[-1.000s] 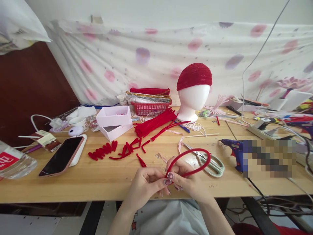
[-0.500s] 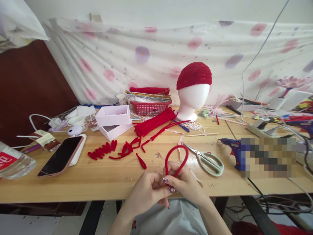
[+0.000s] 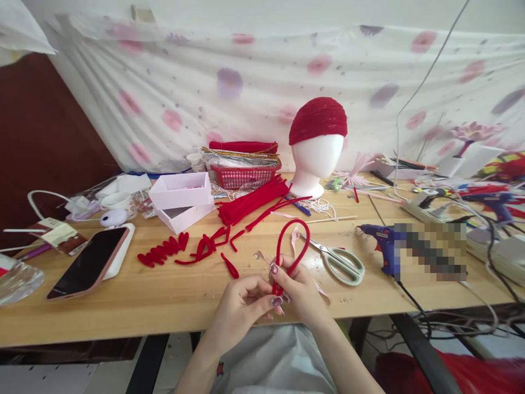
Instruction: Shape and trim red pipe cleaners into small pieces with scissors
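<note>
Left of the scissors (image 3: pixel 343 264), by the surface's (image 3: pixel 135 307) bare edge, both hands' fingers (image 3: pixel 287 282) pinch a red loop (image 3: pixel 278 245) (long axis upward, bend topmost).

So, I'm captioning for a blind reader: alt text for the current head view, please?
Two bare hands pinch a red fuzzy stem bent into a loop near the front edge of a wooden table. Beyond lie smaller red pieces, a bundle of red stems and scissors, with a white mannequin head, its top covered in red, at the back.
</note>
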{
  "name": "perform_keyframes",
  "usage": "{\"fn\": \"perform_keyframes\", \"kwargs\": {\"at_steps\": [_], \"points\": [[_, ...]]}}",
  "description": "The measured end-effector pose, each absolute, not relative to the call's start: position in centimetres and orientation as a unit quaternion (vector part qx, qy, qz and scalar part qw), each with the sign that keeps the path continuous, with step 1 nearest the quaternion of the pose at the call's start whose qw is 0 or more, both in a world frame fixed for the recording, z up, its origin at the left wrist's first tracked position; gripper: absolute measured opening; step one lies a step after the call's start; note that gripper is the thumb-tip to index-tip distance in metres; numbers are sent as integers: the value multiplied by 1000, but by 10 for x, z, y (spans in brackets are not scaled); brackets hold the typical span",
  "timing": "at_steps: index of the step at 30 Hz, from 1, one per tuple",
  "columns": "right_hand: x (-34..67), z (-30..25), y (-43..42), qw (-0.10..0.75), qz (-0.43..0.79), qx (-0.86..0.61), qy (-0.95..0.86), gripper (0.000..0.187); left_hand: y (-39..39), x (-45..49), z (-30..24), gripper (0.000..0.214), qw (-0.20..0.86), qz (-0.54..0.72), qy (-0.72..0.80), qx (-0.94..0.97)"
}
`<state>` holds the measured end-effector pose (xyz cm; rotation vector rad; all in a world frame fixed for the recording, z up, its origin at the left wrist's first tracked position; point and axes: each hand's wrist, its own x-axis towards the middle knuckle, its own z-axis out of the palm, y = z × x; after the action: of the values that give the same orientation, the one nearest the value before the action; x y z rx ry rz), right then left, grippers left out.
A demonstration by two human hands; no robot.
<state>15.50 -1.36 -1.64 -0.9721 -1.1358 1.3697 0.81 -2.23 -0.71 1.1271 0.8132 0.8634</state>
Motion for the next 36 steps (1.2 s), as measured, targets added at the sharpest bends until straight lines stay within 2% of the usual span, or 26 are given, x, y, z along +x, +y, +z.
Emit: {"fn": "perform_keyframes", "kwargs": {"at_steps": [5, 11, 14, 23, 30, 36], "points": [[148, -18, -14, 541, 618, -377, -428, 44, -19, 10, -13, 31, 676, 428, 353, 485], [145, -13, -16, 531, 623, -355, -452, 45, -17, 9, -9, 39, 732, 381, 349, 443], [146, -13, -16, 540, 624, -349, -445, 47, -17, 8, -6, 38, 726, 379, 363, 444], [146, -16, -15, 564, 589, -362, -451, 42, -25, 7, -3, 12, 532, 467, 443, 549], [147, -16, -17, 578, 570, -363, -457, 40, -27, 8, -7, 15, 432, 490, 446, 611], [148, -19, -16, 613, 568, -371, -404, 41, -29, 8, -1, 17, 414, 517, 450, 599]]}}
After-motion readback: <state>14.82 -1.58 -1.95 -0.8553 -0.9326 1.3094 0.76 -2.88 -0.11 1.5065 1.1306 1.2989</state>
